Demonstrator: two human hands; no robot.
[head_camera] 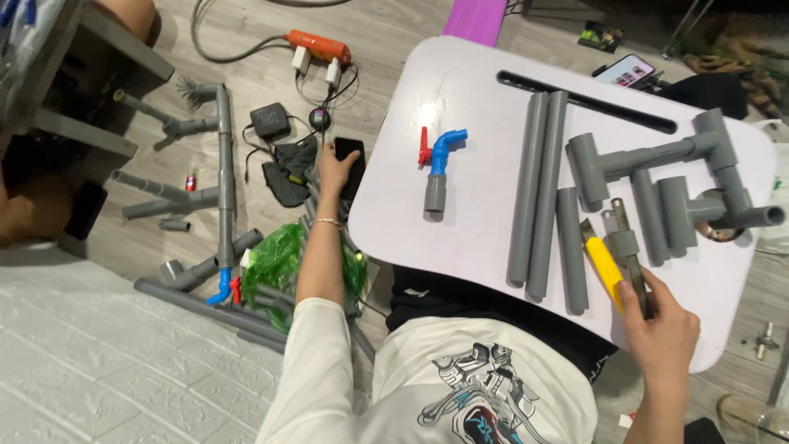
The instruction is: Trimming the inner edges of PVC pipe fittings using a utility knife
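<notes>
On white table (pixel 460 238), right hand (pixel 657 325) gripping yellow-handled tool (pixel 606 267); left hand (pixel 335 171) on phone (pixel 349 160).

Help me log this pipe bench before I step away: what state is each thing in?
Left hand: reaching to the floor, fingers on a black phone.
Right hand: gripping a metal tool on the white table.
Yellow-handled knife: lying beside that tool.
Blue valve: lying flat, red handle to its side.
Long grey pipes: lying side by side, loose.
Grey pipe assembly: joined with fittings.
Second phone: screen lit.
</notes>
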